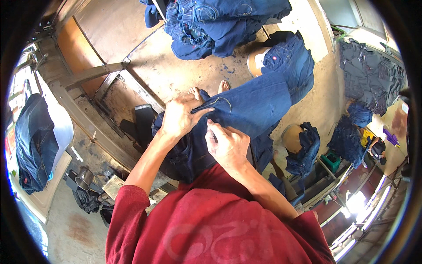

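Observation:
A pair of dark blue jeans (250,103) lies across my lap, one leg stretched away to the right. My left hand (179,115) is closed on the edge of the denim, pinching it between thumb and fingers. A pale loose thread (229,104) curls up from the cloth just beyond that thumb. Close by on the right, my right hand (227,144) is held over the jeans with thumb and fingertips pressed together. Whatever sits in its pinch, if anything, is too small to make out.
A heap of jeans (220,22) is stacked ahead of me. More denim rests on a round stool (256,61) and another stool (292,140) to the right. Dark garments (369,70) are piled far right. Jeans (35,141) lie on a table at left, beside a wooden frame (88,72).

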Demonstrator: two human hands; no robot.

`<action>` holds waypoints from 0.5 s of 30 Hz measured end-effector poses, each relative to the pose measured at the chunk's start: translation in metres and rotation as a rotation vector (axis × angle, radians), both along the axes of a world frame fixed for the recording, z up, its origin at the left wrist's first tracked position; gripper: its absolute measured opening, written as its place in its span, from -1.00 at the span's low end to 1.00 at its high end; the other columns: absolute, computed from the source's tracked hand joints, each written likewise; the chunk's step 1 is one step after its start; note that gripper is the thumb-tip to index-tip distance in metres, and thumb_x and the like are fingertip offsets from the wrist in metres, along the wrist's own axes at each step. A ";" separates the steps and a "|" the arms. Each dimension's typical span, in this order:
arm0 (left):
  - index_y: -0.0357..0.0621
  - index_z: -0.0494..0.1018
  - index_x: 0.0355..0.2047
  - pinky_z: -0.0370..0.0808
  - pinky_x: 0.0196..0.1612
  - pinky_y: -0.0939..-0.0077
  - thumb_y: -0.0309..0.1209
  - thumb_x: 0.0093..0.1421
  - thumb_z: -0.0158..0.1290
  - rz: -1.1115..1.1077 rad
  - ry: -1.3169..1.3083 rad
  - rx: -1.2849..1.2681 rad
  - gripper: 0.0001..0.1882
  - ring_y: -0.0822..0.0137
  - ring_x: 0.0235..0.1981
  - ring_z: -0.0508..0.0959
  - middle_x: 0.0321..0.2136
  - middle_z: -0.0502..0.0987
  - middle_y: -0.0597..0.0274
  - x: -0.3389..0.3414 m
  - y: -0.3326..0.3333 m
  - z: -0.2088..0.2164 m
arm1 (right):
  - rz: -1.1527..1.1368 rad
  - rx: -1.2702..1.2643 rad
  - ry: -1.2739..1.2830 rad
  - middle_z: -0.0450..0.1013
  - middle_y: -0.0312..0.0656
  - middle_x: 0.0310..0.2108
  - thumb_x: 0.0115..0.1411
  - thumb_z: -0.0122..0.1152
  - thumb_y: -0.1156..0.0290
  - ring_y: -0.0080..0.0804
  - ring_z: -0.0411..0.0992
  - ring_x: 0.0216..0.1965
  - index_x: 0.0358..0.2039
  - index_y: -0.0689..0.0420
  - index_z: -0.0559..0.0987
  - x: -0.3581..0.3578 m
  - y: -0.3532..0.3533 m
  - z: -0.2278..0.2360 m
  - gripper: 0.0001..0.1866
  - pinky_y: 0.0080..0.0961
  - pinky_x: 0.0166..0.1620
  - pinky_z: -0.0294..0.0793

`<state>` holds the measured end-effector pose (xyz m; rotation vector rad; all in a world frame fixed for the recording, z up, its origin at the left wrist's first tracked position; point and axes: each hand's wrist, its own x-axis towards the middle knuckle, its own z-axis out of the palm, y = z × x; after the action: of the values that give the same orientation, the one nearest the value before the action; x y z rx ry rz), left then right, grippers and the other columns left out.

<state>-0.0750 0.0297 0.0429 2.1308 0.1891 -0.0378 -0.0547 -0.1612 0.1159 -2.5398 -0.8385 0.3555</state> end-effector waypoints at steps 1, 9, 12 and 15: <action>-0.21 0.70 -0.39 0.63 -0.31 0.18 -0.14 0.16 0.49 0.013 -0.004 -0.020 -0.64 -0.01 -0.45 0.66 -0.49 0.62 0.08 0.000 0.000 -0.001 | -0.011 -0.033 0.021 0.56 -0.31 -0.60 0.20 0.42 0.44 -0.36 0.54 -0.60 -0.07 0.06 0.72 0.000 0.000 0.003 -0.74 -0.38 -0.49 0.54; -0.29 0.69 -0.40 0.63 -0.35 0.15 -0.16 0.17 0.50 0.022 0.015 0.001 -0.61 -0.05 -0.46 0.68 -0.47 0.60 0.01 -0.001 -0.002 -0.007 | -0.004 -0.019 0.023 0.60 -0.28 -0.56 0.26 0.41 0.42 -0.33 0.56 -0.62 -0.06 0.04 0.72 0.005 0.000 0.002 -0.77 -0.36 -0.52 0.55; -0.28 0.68 -0.41 0.62 -0.35 0.15 -0.17 0.17 0.50 0.038 0.013 -0.028 -0.62 -0.05 -0.47 0.67 -0.48 0.59 0.01 -0.001 -0.002 -0.007 | 0.000 -0.044 0.082 0.60 -0.27 -0.57 0.26 0.41 0.42 -0.32 0.56 -0.62 -0.06 0.04 0.72 0.007 0.000 0.004 -0.77 -0.35 -0.53 0.55; -0.28 0.68 -0.40 0.61 -0.36 0.15 -0.17 0.17 0.50 0.047 -0.034 -0.014 -0.62 -0.05 -0.48 0.65 -0.49 0.58 0.01 -0.001 -0.002 -0.006 | -0.036 0.027 0.056 0.60 -0.26 -0.57 0.24 0.41 0.43 -0.30 0.57 -0.62 -0.08 0.04 0.72 0.008 0.001 0.006 -0.77 -0.33 -0.53 0.55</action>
<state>-0.0760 0.0276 0.0373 2.1111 0.2182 0.0252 -0.0465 -0.1605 0.1219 -2.5046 -0.7702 0.3987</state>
